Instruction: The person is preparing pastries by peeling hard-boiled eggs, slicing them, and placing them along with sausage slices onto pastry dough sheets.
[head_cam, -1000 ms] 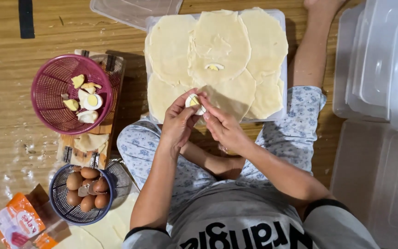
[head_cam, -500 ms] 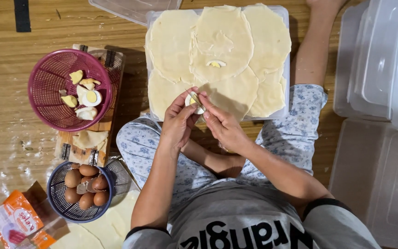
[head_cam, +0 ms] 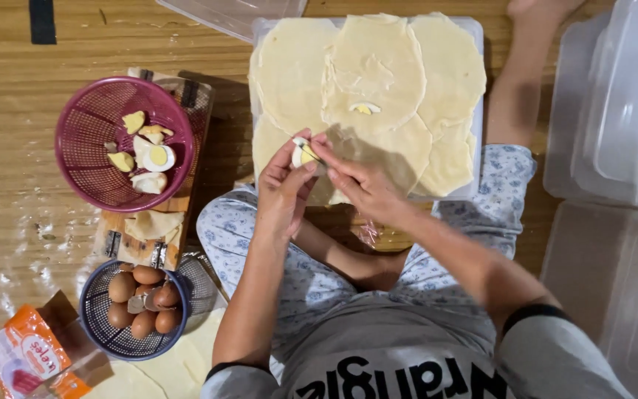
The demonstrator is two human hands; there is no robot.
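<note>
since the earlier frames the scene has barely shifted: both hands stay together over the near edge of the tray, the egg piece still pinched between them, and the baskets and pastry sheets lie where they did. at the far left an orange packet [head_cam: 27, 355] lies on the wooden floor [head_cam: 9, 111], and just right of it a dark blue basket [head_cam: 116, 340] holds whole brown eggs [head_cam: 142, 299]. above it a pink basket [head_cam: 86, 159] rests on a wooden board [head_cam: 153, 236] and holds cut boiled egg pieces [head_cam: 153, 157]. further right, the left hand [head_cam: 283, 188] has its fingers [head_cam: 303, 164] curled closed around an egg wedge [head_cam: 305, 154], gripping it from the left and below; the right hand [head_cam: 363, 185] meets it from the right, its fingers [head_cam: 328, 151] pinched on the same wedge and on the edge of a thin pastry sheet [head_cam: 363, 144] beside it. the wedge sits right at the fingertips of both hands, above the near left part of the white tray [head_cam: 476, 29], which carries overlapping round pastry sheets [head_cam: 293, 66]. its long axis appears to run roughly up and down in view, yolk side facing the camera, though the fingers hide its ends. another small egg slice [head_cam: 364, 108] lies on the middle sheet, well apart from the hands. at the far right stand clear plastic containers [head_cam: 614, 111].
</note>
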